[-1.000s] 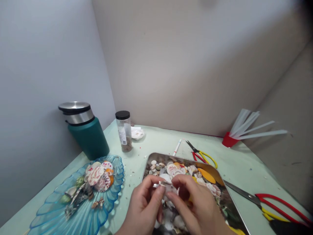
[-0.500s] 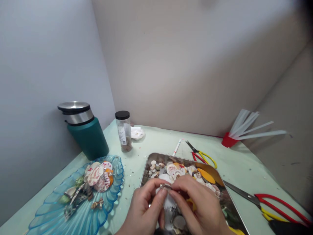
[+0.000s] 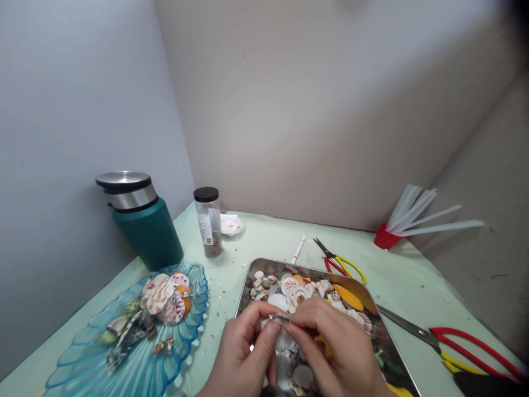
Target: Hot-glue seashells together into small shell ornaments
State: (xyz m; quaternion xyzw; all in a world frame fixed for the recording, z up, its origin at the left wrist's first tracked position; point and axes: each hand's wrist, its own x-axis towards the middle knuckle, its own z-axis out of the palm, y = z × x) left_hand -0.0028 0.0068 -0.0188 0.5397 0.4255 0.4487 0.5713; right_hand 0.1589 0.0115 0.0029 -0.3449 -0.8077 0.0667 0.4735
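Note:
Over the near part of a metal tray (image 3: 394, 344), my left hand (image 3: 246, 344) and my right hand (image 3: 336, 344) meet fingertip to fingertip. Between them they pinch a small greyish-brown piece (image 3: 280, 317), possibly a little shell; its kind is too small to make out. Thumbs and index fingers of both hands are closed on it. Behind the hands, the tray holds many seashells (image 3: 291, 285), some white, some speckled, and a yellow-orange one (image 3: 348, 297). Below my fingers, a whitish patch in the tray is partly hidden.
Left stands a blue shell-shaped dish (image 3: 182, 361) of shells (image 3: 159, 295), behind it a teal bottle (image 3: 151, 231) and a black-lidded jar (image 3: 210, 226). Small scissors (image 3: 341, 263), large scissors (image 3: 438, 339), a marker (image 3: 298, 249) and a red cup (image 3: 387, 237) of glue sticks (image 3: 413, 212) surround the tray.
The small piece between my fingertips sits slightly lower and is tilted a little differently. Both hands keep their pinch in nearly the same place.

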